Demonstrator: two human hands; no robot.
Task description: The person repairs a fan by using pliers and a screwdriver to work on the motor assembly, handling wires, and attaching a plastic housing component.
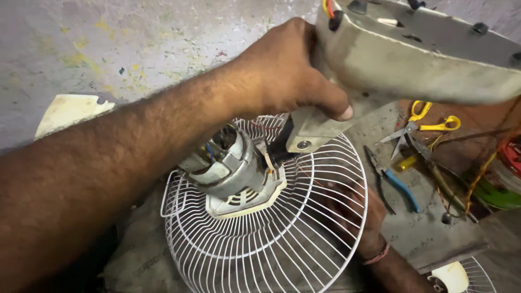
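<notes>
The left hand (293, 70) is clamped around the neck of a grey fan stand (412, 59), thumb pressed on its near face, lifting it at a tilt across the far right of the view. The neck's lower end meets the exposed fan motor (228, 163), which sits on the back of a white wire guard (282, 228) lying in the middle of the bench (412, 233).

The right hand (358, 217) reaches in from the near right and lies behind the guard's wires, apparently bracing it; the wires hide the fingers, so I cannot tell whether they are closed on anything.

Right of the guard lie blue-handled pliers (393, 182), and farther right yellow-handled scissors (429, 122).

The step in hand looks like working the stand's neck at its joint with the motor housing. The next move calls for a steady hold on the guard so the motor does not swing, and care with the coloured wires (209, 152) showing in the motor's open back.
</notes>
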